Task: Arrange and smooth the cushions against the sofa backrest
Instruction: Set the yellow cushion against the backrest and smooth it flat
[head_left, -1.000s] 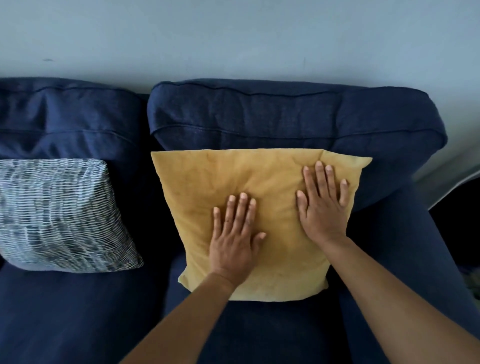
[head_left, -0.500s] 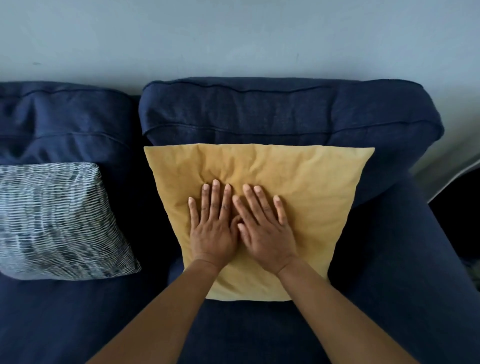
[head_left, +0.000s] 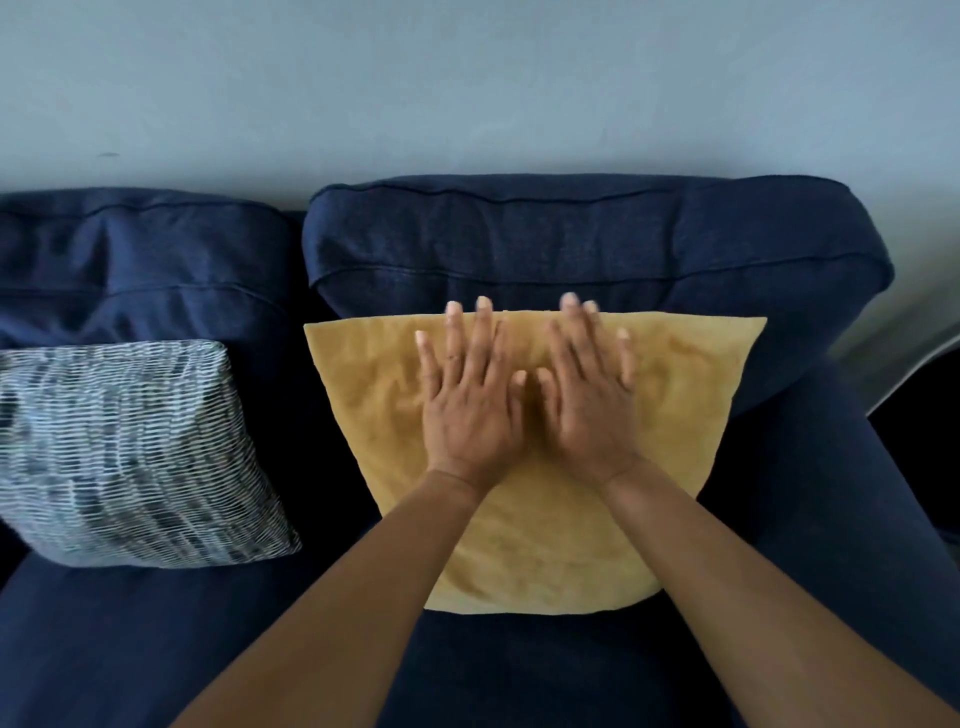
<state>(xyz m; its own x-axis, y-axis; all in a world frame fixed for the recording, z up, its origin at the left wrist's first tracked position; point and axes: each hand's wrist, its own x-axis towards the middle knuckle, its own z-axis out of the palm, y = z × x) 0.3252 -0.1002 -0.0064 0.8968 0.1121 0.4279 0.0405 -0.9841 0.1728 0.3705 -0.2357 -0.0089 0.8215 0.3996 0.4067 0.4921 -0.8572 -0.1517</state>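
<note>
Left hand (head_left: 470, 410) and right hand (head_left: 589, 410), grips spread, hide the yellow cushion's (head_left: 685, 395) middle

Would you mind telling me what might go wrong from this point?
Both hands, left and right, press flat near the top edge of the yellow cushion, fingertips already past it: pushing further could fold that edge or tip the cushion. The patterned cushion sits untouched and leaning, so it may get left unsmoothed.

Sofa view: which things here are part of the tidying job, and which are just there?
Part of the job:
- yellow cushion, under both flat hands: left hand, right hand
- patterned cushion, untouched
- sofa backrest

Just there:
- grey wall
- sofa seat
</note>
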